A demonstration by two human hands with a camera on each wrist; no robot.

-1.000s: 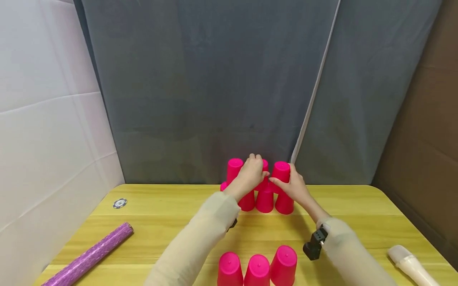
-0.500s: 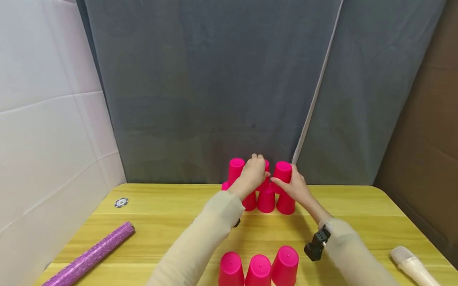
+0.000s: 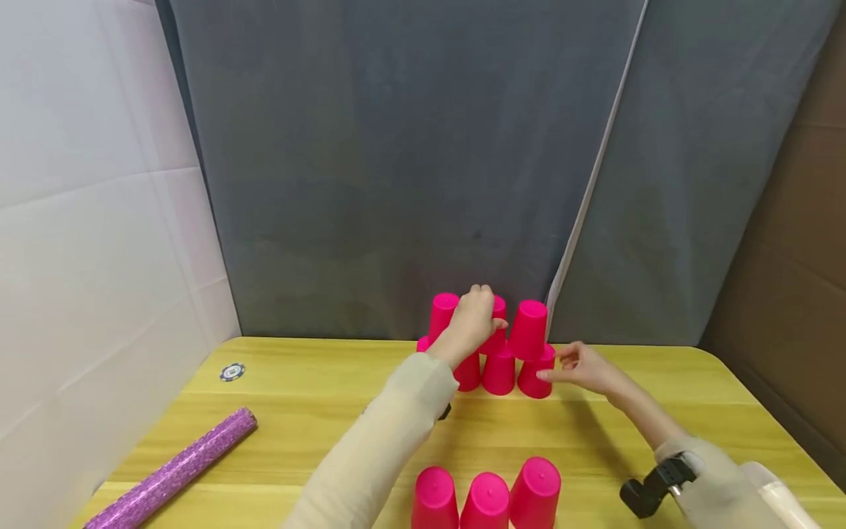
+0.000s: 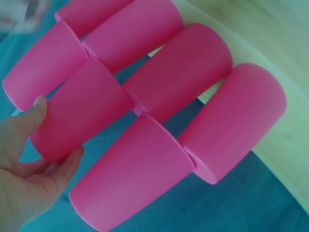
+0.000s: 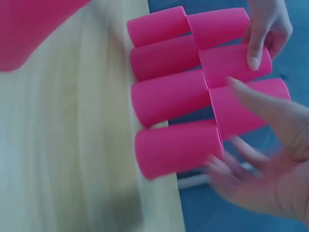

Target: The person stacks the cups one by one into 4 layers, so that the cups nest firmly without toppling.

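Fingers (image 4: 58, 166) and thumb of the left hand (image 3: 474, 322) curl round the middle upper cup (image 3: 497, 323) of a pink cup stack (image 3: 499, 367) at the far edge of the yellow table (image 3: 317, 411) — four cups below, three on top, all upside down. Right hand (image 3: 581, 366) hovers just beside the stack's right bottom cup (image 3: 537, 376), fingers spread and loosely bent, gripping nothing; the wrist view is blurred, so contact cannot be confirmed. Three more pink cups (image 3: 487, 499) stand at the near edge. A purple roll (image 3: 175, 470) lies left — a poker chip (image 3: 232, 372) beyond it.
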